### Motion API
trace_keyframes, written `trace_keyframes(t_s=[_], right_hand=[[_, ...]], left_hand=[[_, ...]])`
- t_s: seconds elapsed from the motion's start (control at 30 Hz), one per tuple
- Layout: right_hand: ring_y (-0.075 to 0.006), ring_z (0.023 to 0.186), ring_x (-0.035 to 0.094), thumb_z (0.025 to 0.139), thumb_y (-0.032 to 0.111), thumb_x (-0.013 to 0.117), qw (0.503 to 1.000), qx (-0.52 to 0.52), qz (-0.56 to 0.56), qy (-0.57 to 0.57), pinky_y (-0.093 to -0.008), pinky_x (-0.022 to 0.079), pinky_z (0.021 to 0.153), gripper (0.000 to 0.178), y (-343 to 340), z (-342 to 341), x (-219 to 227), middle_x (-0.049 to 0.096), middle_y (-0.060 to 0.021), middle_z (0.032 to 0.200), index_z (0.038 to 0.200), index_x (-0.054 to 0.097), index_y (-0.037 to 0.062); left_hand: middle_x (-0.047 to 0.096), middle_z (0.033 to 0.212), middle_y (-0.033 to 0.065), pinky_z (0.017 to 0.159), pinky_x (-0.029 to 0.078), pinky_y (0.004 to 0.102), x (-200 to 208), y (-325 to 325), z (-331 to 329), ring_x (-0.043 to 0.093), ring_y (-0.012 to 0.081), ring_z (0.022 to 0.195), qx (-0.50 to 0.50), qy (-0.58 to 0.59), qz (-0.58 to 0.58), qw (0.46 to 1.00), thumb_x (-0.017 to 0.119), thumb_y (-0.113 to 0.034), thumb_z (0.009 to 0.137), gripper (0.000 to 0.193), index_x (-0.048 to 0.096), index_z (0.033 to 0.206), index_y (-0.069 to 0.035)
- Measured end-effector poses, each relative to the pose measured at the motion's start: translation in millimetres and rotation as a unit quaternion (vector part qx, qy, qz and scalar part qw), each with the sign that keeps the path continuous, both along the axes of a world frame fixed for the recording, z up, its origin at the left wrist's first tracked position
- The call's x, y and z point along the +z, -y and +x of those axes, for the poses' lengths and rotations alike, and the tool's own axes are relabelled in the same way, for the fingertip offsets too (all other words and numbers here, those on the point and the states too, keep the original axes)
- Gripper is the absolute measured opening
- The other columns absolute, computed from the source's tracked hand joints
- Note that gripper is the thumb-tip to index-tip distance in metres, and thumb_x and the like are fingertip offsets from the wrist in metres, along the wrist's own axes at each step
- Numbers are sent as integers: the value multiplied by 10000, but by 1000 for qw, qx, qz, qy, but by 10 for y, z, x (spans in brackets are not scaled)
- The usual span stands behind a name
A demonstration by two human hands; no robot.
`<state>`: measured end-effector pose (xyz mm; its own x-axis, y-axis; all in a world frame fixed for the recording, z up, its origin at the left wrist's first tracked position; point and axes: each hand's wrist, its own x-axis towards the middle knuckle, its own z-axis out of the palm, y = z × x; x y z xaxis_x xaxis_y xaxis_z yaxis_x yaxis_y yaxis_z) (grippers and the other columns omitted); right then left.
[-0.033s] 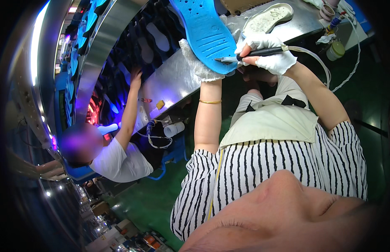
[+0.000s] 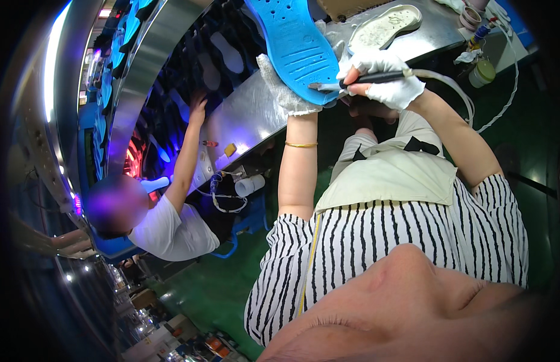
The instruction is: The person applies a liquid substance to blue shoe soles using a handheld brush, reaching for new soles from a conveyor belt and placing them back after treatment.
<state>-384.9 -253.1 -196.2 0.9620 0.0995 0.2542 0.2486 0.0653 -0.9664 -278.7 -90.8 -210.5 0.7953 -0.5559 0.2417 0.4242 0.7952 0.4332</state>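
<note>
A blue shoe sole (image 2: 294, 45) with holes and raised lines lies at the top middle, its far end cut off by the picture's edge. My left hand (image 2: 287, 96), in a knitted white glove, is closed on its edge, the thumb showing at the left side and most fingers hidden beneath. Partly wrapped in white cloth, my right hand (image 2: 384, 75) grips a black-handled, pen-like tool (image 2: 382, 76) with a white hose. The tool's pale, pointed tip is over the near, rounded end of the sole, seemingly touching it. Bare fingertips pinch the handle.
Behind the sole runs a metal table (image 2: 246, 111), with a white shoe sole (image 2: 385, 27) and a cardboard box (image 2: 346, 7) on it. At left, a co-worker in a white shirt (image 2: 177, 229) reaches toward rows of soles. A green-lidded container (image 2: 482, 72) and hanging hose are at right.
</note>
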Motion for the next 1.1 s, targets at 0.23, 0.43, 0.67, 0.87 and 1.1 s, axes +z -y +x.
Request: trace_keyframes(t_s=[0.23,0.43,0.67,0.87,1.1], right_hand=[[-89,723,602,790,52,733,993,55,-42,-95,-235,501,693,110,33,-145,93,663,-21,804,872,661,44],[-163,867,607,806,-15,671,988,35,-70,131,-284,499,771,123,81,93,161,627,-64,948,883,597,44],[-241,902,628,685,-36,673,974,95,-178,99,-346,507,798,166,51,214,116,658,-91,940,825,638,46],[-189,872,632,682,2,706,977,121,-175,-24,-300,509,785,145,227,310,294,681,-70,850,817,662,34],[-216,861,634,682,4,684,964,88,-250,16,-327,509,802,126,316,267,257,669,-77,866,797,651,41]], left_hand=[[349,1458,260,1062,355,578,26,-91,195,412,443,1293,-59,-3,-5,998,507,-652,849,852,308,1476,-111],[553,1288,227,940,504,486,68,-157,207,605,344,1096,-61,-45,34,997,458,-588,911,708,453,1378,-57],[650,1080,208,803,566,435,190,-120,325,660,322,910,-44,-91,262,960,551,-494,908,577,586,1177,15],[677,999,174,737,573,379,218,-6,289,668,265,810,-87,-53,395,913,632,-464,870,516,639,1096,0],[680,972,152,702,577,350,272,4,304,675,233,806,-108,0,475,873,677,-436,850,496,640,1112,-17]])
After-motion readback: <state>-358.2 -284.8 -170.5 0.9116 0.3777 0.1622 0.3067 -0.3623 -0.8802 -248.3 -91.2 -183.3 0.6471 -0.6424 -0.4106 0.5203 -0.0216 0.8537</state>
